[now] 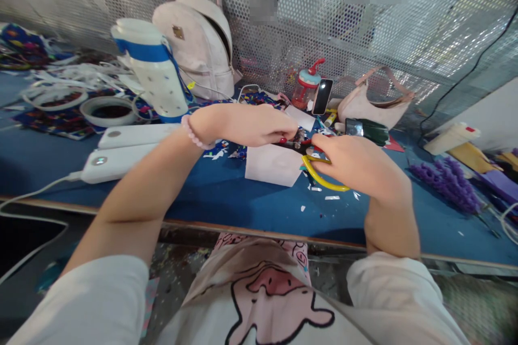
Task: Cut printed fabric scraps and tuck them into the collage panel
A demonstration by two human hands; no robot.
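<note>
White scraps (332,198) beside the yellow handle (323,182) (phone (323,97), handbag (374,103) behind)

One head-worn view faces forward and down, close over the blue table (214,205).

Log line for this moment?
left hand: curled, contents unclear | right hand: holding yellow-handled tool | white sheet: on blue table

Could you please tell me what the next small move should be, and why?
I would probably ease the left hand slightly back before squeezing the yellow-handled tool: the right hand grips that tool, and the left fingers look close to its dark front end, above the white paper.
</note>
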